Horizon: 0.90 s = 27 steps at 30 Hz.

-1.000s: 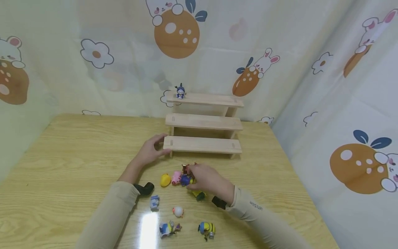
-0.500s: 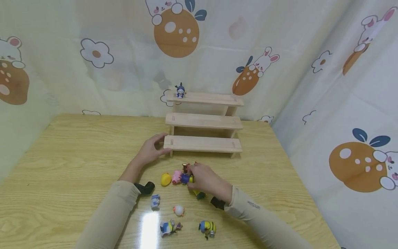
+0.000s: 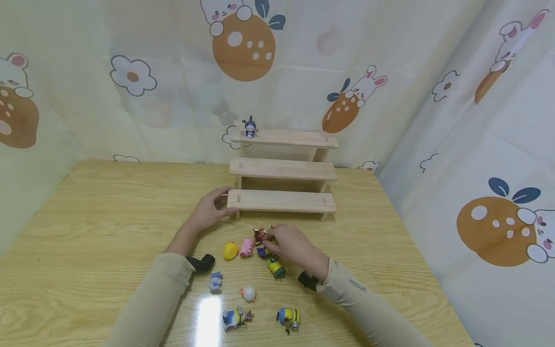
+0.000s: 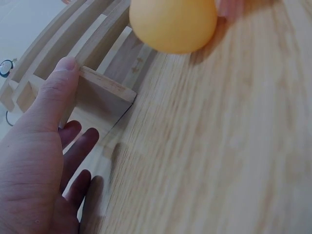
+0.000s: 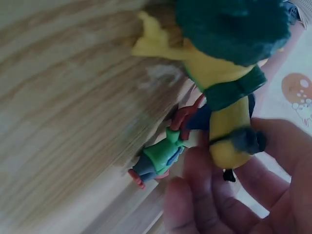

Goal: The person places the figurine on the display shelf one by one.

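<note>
One three-tier wooden shelf point(image 3: 283, 168) on one wood-grain tabletop point(image 3: 121, 207)

Head view. Shelf: pale, three stepped boards; one dark-blue figurine point(image 3: 250, 128) on the top board, left end. Left hand point(image 3: 207, 211): grips the left end of the lowest board, thumb in front, fingers behind. Right hand point(image 3: 291, 245): lowered over the toys in front of the shelf, thumb and fingers pinching, so far as the covered view allows, a blue-and-yellow figurine point(image 3: 262, 252). Beside that piece: one reddish-brown figurine point(image 3: 259, 235), one pink pig figurine point(image 3: 246, 247), and one yellow-and-green minion figurine point(image 3: 276, 268), lying down. Left of the pig: one rounded yellow toy point(image 3: 231, 250). Nearer the wearer: one blue-and-white figurine point(image 3: 215, 282), one small white round toy point(image 3: 248, 294), one minion in blue and white point(image 3: 234, 318), one blue-and-yellow minion point(image 3: 288, 317). Backdrop: one curtain point(image 3: 173, 120), rabbit-and-fruit print.

Left wrist view. Thumb pressed to the lowest board's edge; lower fingers apart, past its end. Rounded yellow toy at top, near the shelf.

Right wrist view. Yellow-and-green minion foremost, overlapping the hand; dark-blue part visible behind it, between thumb and curled fingers. Adjacent on the tabletop: one figurine in a green top point(image 5: 163, 153), red-limbed.
</note>
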Motion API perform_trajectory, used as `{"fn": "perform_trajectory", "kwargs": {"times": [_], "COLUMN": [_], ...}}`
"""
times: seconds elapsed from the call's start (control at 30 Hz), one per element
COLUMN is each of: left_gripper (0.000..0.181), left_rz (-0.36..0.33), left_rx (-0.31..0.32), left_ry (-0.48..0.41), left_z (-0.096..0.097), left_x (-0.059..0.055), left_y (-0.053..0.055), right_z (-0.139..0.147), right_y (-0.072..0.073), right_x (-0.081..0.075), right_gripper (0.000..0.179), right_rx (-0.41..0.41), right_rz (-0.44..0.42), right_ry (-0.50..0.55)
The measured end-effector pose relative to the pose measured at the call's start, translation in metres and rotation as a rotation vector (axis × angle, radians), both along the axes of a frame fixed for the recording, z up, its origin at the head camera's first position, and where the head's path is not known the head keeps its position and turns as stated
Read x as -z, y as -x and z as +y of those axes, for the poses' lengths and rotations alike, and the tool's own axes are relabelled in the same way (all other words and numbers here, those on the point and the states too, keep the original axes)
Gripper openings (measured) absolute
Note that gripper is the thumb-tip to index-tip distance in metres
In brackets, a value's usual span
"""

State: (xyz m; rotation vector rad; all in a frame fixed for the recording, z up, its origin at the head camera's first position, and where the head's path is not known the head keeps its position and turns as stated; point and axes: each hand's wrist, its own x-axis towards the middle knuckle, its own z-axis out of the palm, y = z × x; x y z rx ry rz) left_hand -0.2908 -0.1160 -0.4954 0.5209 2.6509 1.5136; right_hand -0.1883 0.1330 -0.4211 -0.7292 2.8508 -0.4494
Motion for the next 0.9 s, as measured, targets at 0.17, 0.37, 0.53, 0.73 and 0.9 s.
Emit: {"fn": "perform_trajectory", "kwargs": {"times": [0.17,0.37,0.53,0.73,0.9], "left_gripper": [0.076,0.074,0.074,0.075,0.075], "left_rz": [-0.011,-0.01,-0.017,-0.012,0.005], "left_rx": [0.003,0.005,0.01,0.003,0.01], "left_ry": [-0.01,-0.014,-0.023,-0.027,-0.04], "left_z": [0.0,0.001,0.0,0.0,0.001], "left_x": [0.0,0.0,0.0,0.0,0.001], "left_y": [-0.001,0.0,0.0,0.0,-0.001], "right_z": [0.003,0.014,0.021,0.018,0.016], "right_y": [0.004,0.005,0.002,0.0,-0.001], "right_x": [0.002,-0.004,-0.009,-0.004,-0.003], "right_gripper": [0.017,0.015,0.03,0.029,0.024], "right_rx": [0.028,-0.049,-0.202,-0.27,-0.258], "right_rz": [0.035,0.0,-0.129,-0.167,-0.163], "right_ry": [0.048,0.136,0.122,0.086,0.129]}}
